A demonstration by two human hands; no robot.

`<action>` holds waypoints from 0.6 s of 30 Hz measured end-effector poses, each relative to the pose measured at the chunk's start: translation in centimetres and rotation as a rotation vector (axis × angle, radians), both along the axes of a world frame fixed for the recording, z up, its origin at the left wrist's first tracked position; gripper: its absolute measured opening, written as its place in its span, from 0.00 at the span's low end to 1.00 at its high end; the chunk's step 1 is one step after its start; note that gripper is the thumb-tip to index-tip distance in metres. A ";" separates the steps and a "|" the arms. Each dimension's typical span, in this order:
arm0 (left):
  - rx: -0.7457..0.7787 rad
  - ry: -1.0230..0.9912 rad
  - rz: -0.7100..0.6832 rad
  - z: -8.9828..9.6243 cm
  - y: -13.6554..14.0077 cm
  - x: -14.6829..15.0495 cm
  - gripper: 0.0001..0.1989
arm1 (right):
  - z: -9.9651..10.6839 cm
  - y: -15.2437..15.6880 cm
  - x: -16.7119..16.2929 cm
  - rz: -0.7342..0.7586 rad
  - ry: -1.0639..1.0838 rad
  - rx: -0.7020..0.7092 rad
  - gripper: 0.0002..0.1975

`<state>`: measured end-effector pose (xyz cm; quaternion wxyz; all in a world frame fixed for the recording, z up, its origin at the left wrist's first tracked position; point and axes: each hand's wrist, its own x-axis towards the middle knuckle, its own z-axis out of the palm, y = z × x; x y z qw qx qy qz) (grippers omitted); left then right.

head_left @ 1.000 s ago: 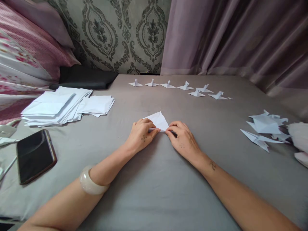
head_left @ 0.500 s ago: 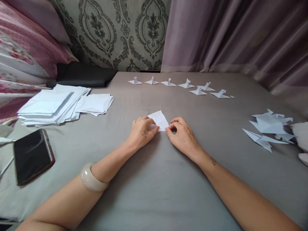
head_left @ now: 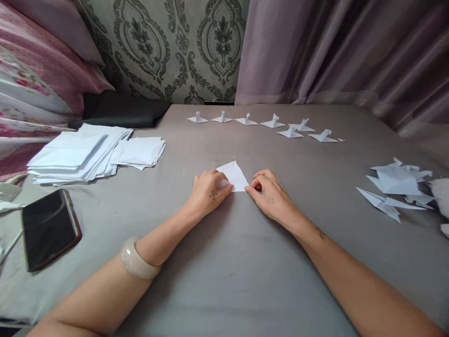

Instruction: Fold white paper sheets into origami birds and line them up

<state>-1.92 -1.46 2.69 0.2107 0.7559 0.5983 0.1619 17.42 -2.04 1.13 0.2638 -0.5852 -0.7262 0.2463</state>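
Observation:
A folded sheet of white paper (head_left: 237, 176) lies on the grey cloth in front of me, its upper corner pointing away and creases running down from it. My left hand (head_left: 209, 188) holds the paper's left side, fingers bent over it and hiding that part. At the lower right corner, my right hand (head_left: 268, 193) pinches the paper's edge between thumb and forefinger, the other fingers curled. A pale bangle (head_left: 137, 260) circles my left forearm.
Several folded paper birds (head_left: 246, 120) stand in a row at the back. More folded paper pieces (head_left: 396, 180) lie at the right. Stacks of white paper (head_left: 66, 152) and smaller squares (head_left: 140, 152) sit left, with a phone (head_left: 51, 229) nearer me.
My right thumb and forefinger have closed together at the paper's right corner and moved slightly right. My left hand stays nearly still on the paper.

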 end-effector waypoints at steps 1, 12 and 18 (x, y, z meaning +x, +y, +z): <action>0.004 0.005 -0.005 -0.1 0.0 -0.1 0.10 | 0.1 0.0 0.1 0.009 -0.001 -0.008 0.05; 0.001 -0.046 -0.020 -0.3 0.3 -0.5 0.11 | 0.0 -2.2 -2.1 0.249 -0.144 0.243 0.17; -0.125 -0.201 -0.192 -0.4 1.4 -2.5 0.15 | 0.0 -2.6 -1.8 0.263 -0.199 0.259 0.21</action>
